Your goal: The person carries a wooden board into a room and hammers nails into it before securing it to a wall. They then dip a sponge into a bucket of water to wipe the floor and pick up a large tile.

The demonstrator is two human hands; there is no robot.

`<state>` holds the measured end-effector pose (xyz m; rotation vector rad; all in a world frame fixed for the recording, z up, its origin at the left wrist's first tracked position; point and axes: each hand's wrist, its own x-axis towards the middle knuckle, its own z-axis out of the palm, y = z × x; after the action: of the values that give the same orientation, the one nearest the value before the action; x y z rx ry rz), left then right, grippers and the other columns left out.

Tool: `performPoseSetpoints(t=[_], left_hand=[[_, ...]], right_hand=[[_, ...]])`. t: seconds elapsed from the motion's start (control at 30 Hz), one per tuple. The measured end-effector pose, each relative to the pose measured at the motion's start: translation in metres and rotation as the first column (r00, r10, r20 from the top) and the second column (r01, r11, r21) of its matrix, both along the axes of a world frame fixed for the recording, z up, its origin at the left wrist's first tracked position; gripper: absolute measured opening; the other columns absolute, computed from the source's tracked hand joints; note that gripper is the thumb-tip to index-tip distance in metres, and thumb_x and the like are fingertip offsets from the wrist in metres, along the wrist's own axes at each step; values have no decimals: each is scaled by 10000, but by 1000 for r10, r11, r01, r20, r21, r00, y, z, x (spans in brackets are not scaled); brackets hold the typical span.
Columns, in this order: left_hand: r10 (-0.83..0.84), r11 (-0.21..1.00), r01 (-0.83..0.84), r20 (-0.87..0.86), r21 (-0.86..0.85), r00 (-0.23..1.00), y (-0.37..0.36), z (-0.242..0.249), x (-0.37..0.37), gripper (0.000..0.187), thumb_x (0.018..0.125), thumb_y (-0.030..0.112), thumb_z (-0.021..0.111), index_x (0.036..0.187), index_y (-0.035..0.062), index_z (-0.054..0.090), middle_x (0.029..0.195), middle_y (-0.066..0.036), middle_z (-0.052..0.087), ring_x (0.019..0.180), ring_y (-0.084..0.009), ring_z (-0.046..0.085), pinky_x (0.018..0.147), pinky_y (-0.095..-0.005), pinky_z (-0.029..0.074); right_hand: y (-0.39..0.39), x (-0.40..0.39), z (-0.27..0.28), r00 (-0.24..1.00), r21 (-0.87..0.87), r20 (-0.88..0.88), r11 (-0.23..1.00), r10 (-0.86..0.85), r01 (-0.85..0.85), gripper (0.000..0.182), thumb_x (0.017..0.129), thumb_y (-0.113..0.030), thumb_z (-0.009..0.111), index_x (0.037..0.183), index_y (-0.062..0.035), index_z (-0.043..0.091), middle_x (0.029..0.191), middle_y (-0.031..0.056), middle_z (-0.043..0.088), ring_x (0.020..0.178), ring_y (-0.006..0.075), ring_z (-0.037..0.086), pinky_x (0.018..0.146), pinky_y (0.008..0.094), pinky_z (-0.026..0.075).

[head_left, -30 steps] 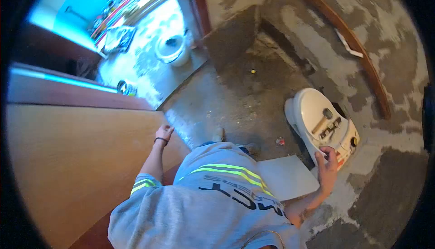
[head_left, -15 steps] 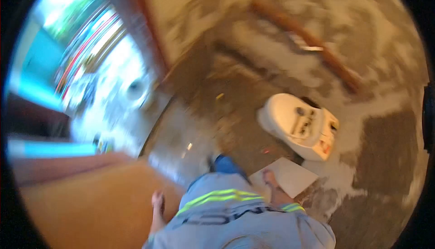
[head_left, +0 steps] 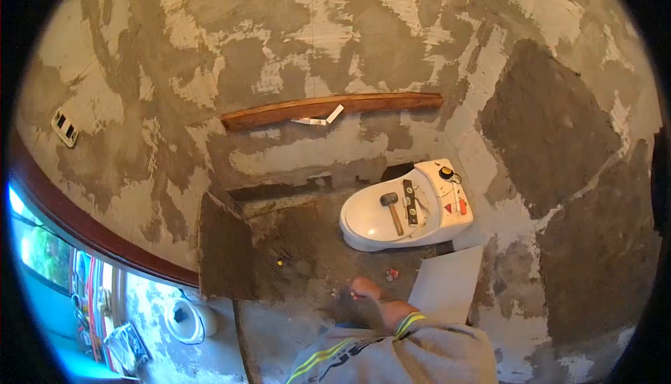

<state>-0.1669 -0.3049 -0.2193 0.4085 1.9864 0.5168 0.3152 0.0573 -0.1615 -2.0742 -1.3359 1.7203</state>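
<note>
My right hand (head_left: 365, 290) hangs over the floor in front of my body, its fingers loosely curled, and nothing shows in them. Close by on its right lies a pale grey tile (head_left: 445, 279), partly behind my forearm. My left hand is out of sight. Beyond the right hand stands a white toilet (head_left: 363, 219) with its lid down. A mallet (head_left: 393, 212) and a small spirit level (head_left: 410, 203) rest on the lid. On the tank top are a tape measure (head_left: 446, 173) and a small red item (head_left: 461, 206).
A wooden beam (head_left: 335, 108) runs along the back wall, with a folded white rule (head_left: 320, 118) on it. A dark board (head_left: 225, 247) stands by the doorway. Outside is a white bucket (head_left: 192, 321). A red scrap (head_left: 392, 274) lies on the floor.
My view has swung left and levelled toward the back wall. My left hand has gone out of view. My right hand has moved off the tile to its left.
</note>
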Motion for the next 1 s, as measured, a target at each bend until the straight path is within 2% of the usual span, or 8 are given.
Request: performPoseSetpoints(t=[0.13,0.2,0.23,0.3,0.33,0.4,0.57,1.0], left_hand=[[16,998,-21,70,67,997,36,-11,-21,222,854,147,643,1015,20,558,853,-94,630,686,-201,603,597,-357,526],[41,990,-58,130,131,991,40,-35,-48,237,854,141,641,1035,14,556,868,-102,634,693,-208,610,608,-365,535],[296,826,-495,541,268,787,41,-56,-111,244,854,138,640,1045,12,555,875,-106,636,697,-212,614,614,-368,540],[3,993,-20,139,118,990,30,-51,-68,260,861,156,632,1066,17,552,921,-104,619,746,-211,597,643,-370,530],[-1,995,-14,148,100,989,24,-45,-65,269,864,165,628,1076,20,550,943,-104,610,771,-211,589,657,-371,525],[-4,997,-7,162,72,987,21,-44,-57,286,871,184,619,1097,25,547,989,-103,592,820,-211,573,687,-373,515],[31,999,-26,159,-35,987,-36,-41,-55,329,887,230,599,1148,38,539,1102,-99,547,944,-209,532,759,-377,491],[-72,995,85,231,-43,970,-47,-21,-76,512,911,328,582,1368,129,462,1455,-92,354,1306,-228,387,974,-395,415]], right_hand=[[21,43,-179,995,218,-92,974,-40,59,215,827,-151,490,866,-9,647,838,192,660,726,311,656,616,465,500],[2,49,-53,932,185,215,925,291,-331,206,814,-129,489,855,-10,652,899,194,665,756,353,650,660,485,497],[-1,60,-43,943,318,167,890,286,-327,167,763,-151,549,797,-19,646,816,175,651,710,349,629,649,477,492],[-28,88,-165,861,494,410,720,302,-487,136,654,-179,651,707,-55,646,664,134,610,617,327,581,611,451,484],[-53,96,-152,981,600,27,781,194,-171,84,720,-151,624,735,-68,628,658,104,611,555,261,581,514,402,465],[-97,105,-118,935,574,-350,801,54,169,49,786,-124,598,762,-82,610,651,74,611,493,194,581,417,354,445],[-195,96,-63,972,-12,64,974,-226,227,150,817,-159,621,959,-109,610,740,87,650,551,201,636,411,328,450],[-308,134,-99,987,-47,31,986,-160,161,225,848,-220,623,1033,-96,590,861,88,674,699,219,674,461,392,473]])
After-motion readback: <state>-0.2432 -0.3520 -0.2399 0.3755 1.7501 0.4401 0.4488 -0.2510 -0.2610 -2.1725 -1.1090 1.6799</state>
